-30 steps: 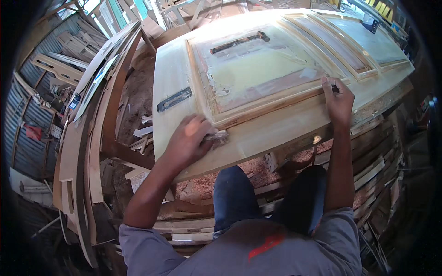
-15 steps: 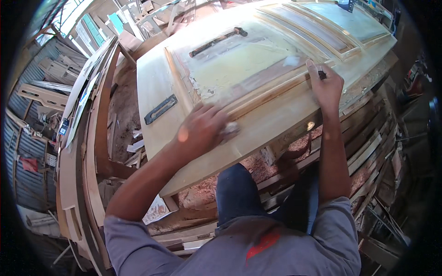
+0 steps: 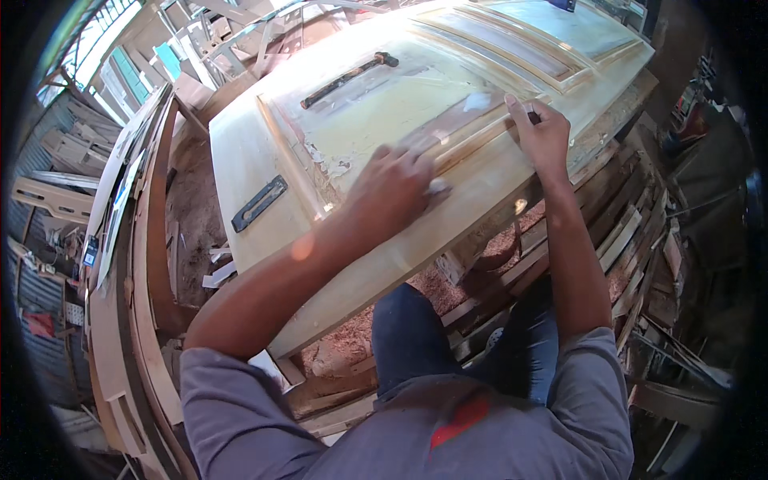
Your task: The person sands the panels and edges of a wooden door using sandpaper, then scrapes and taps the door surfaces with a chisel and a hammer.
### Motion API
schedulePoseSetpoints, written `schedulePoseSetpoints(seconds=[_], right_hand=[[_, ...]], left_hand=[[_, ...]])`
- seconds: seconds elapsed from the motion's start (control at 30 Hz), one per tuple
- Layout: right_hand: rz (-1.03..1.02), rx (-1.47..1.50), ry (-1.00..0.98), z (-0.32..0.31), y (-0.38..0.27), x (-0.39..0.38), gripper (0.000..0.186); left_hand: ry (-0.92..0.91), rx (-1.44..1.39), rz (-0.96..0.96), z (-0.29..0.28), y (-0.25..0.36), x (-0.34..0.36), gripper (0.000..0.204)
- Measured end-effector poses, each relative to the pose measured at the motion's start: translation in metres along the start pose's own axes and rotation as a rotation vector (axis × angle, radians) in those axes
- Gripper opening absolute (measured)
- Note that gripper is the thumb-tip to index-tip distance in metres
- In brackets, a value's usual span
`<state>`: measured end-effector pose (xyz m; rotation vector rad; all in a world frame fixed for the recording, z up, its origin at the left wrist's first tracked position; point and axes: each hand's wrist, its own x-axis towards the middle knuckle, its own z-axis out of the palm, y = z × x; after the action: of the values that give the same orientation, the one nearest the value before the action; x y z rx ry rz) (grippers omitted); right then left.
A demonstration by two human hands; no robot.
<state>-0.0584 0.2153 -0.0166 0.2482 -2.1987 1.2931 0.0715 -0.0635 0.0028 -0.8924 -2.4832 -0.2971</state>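
Note:
A pale wooden panelled door (image 3: 240, 160) lies flat in front of me, with raised mouldings (image 3: 472, 144) round its recessed panels. My left hand (image 3: 392, 188) is closed over the near moulding, blurred by motion. A small whitish pad (image 3: 437, 186) shows under its fingers; its kind is unclear. My right hand (image 3: 546, 136) is closed at the same moulding farther right, thumb up, with a small dark object (image 3: 534, 118) partly showing between thumb and fingers. A hammer (image 3: 348, 80) lies on the recessed panel, and a dark slotted plate (image 3: 259, 203) rests on the door's left part.
Long boards (image 3: 152, 264) stand along the left, near a corrugated metal wall (image 3: 40, 280). Stacked timber strips (image 3: 592, 232) and reddish shavings (image 3: 340, 340) lie below the door's near edge. A dark blue object (image 3: 562, 5) sits at the door's far end.
My left hand has moved right and away from me along the moulding with the whitish pad. The right hand keeps its place on the door while the whole view has shifted slightly.

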Motion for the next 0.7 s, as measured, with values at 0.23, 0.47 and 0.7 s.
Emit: schedulePoseSetpoints(seconds=[0.23, 0.47, 0.7], right_hand=[[0.014, 0.012, 0.064, -0.007, 0.018, 0.002, 0.046], [-0.036, 0.127, 0.136, -0.002, 0.017, -0.002, 0.044], [-0.080, 0.242, 0.190, -0.038, 0.072, 0.034, 0.037]], left_hand=[[-0.129, 0.023, -0.213, -0.033, 0.011, -0.055, 0.023], [-0.138, 0.027, -0.078, 0.015, 0.009, 0.033, 0.024], [-0.159, 0.038, -0.229, -0.016, 0.016, -0.024, 0.028]])
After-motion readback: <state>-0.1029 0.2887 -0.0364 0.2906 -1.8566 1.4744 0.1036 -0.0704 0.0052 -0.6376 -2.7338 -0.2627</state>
